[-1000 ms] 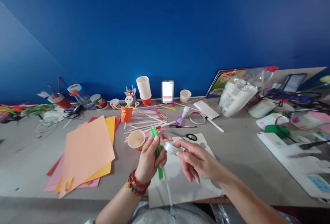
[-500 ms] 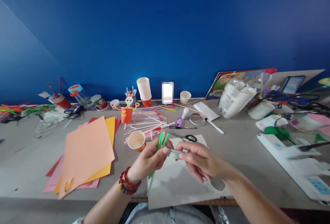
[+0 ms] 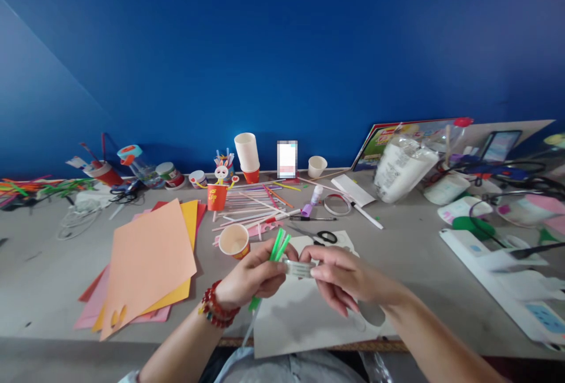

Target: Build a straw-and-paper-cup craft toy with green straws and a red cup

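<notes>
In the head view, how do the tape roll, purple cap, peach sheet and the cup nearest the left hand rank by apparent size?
1. Peach sheet
2. Cup
3. Tape roll, its ends partly hidden
4. Purple cap

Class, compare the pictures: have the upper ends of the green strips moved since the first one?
Yes: the green strips have their upper ends farther toward the picture's right now, away from the nearest paper cup.

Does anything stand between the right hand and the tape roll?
Nothing visible: the right hand touches the right end of the tape roll. At the other end is the thumb of the left hand, which covers the middle of the green strips.
</notes>
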`<state>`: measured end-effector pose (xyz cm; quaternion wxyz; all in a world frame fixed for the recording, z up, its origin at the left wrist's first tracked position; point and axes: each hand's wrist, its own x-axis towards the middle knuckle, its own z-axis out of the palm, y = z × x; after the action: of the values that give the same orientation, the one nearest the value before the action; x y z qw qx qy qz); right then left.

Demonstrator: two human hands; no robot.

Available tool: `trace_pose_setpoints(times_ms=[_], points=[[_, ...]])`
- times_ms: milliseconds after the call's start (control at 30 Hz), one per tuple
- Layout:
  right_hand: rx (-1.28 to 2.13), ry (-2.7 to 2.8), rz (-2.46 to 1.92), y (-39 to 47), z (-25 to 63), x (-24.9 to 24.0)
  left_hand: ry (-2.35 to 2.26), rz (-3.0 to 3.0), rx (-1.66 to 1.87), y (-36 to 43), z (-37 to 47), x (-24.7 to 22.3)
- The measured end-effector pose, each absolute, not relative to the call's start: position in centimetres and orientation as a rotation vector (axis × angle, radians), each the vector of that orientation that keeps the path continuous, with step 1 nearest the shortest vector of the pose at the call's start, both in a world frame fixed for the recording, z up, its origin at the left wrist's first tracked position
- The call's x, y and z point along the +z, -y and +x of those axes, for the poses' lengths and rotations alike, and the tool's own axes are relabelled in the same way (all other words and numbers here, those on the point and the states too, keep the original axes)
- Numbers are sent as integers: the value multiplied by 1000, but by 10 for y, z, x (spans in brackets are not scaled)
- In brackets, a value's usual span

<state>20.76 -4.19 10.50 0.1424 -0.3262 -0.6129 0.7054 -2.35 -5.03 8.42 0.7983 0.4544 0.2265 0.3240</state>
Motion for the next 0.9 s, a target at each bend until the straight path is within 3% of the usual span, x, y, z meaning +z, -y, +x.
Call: trace_pose_setpoints(times_ms=[300,667,900], points=[[1958,1806,-1038,40,197,111,-560,912,736,51,-17,84],[2130,1735,-829,30,200,99,-287,697,788,50,-16,66],[1918,1855,-1043,43,192,112,-487,847,784,51,-16,75]])
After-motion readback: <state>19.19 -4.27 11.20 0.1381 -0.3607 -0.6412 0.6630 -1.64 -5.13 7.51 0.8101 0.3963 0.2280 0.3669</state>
